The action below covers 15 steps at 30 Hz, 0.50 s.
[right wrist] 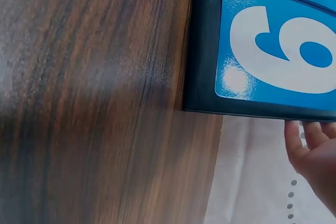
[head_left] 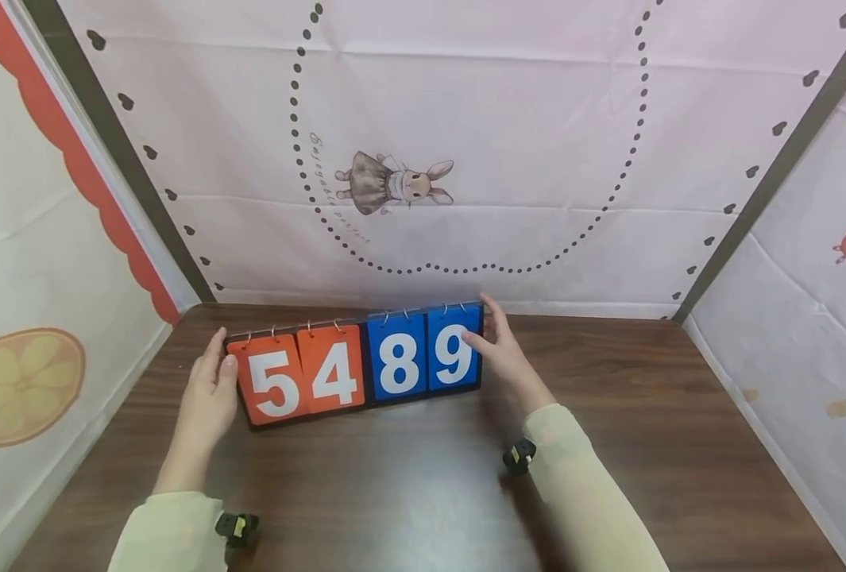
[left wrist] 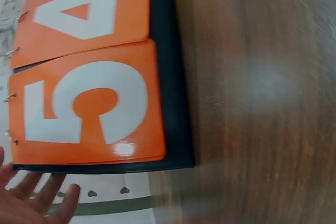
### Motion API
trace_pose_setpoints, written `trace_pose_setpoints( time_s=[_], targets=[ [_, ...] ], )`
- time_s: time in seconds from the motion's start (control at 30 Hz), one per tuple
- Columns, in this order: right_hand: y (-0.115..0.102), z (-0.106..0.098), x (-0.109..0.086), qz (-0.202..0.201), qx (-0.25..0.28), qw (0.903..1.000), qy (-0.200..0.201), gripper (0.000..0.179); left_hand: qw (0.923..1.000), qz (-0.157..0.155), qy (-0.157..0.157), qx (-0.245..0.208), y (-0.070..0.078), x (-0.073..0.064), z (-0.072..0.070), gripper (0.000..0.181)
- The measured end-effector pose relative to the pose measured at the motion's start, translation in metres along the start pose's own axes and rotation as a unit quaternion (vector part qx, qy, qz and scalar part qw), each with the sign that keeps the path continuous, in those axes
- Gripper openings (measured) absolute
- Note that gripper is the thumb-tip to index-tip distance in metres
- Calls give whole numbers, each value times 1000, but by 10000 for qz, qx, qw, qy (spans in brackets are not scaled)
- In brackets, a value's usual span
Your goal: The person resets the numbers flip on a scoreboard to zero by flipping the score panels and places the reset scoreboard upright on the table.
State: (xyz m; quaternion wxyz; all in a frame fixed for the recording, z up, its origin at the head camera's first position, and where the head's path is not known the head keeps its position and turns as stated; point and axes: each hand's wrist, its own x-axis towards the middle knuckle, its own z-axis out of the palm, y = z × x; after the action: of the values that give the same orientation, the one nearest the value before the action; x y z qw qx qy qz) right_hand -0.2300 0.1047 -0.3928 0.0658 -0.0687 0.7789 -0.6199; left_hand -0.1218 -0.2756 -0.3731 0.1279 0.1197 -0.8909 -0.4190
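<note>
A flip scoreboard (head_left: 367, 369) with ring-bound number cards stands tilted, facing me, near the back of the table in the head view. Its orange cards (head_left: 295, 380) read 5 and 4; its blue cards (head_left: 426, 349) read 8 and 9. My left hand (head_left: 206, 401) grips the left edge by the upper corner. At the right edge, my right hand (head_left: 506, 357) holds the board with the thumb over the 9 card and the fingers partly hidden behind. Both wrist views show fingertips at the black side edges, on the left hand (left wrist: 37, 200) and the right hand (right wrist: 315, 153).
The brown wooden table (head_left: 365, 485) extends in front of the board. A pale printed cloth wall (head_left: 537, 159) rises right behind it, with more cloth walls at left (head_left: 29, 262) and right (head_left: 809, 334). Small black devices (head_left: 237, 528) sit at both wrists.
</note>
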Motion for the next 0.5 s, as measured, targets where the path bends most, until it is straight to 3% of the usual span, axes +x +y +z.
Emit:
trace_pose_setpoints(
  time_s=[0.33,0.5],
  targets=[
    [5,-17,-7,-546,-106,9982,204,63,9995,-105,-264,-139,8,5,16,50],
    [11,-31,-8,-468,-203,9979,396,61,9990,-128,-402,-114,16,8,23,54]
  ],
)
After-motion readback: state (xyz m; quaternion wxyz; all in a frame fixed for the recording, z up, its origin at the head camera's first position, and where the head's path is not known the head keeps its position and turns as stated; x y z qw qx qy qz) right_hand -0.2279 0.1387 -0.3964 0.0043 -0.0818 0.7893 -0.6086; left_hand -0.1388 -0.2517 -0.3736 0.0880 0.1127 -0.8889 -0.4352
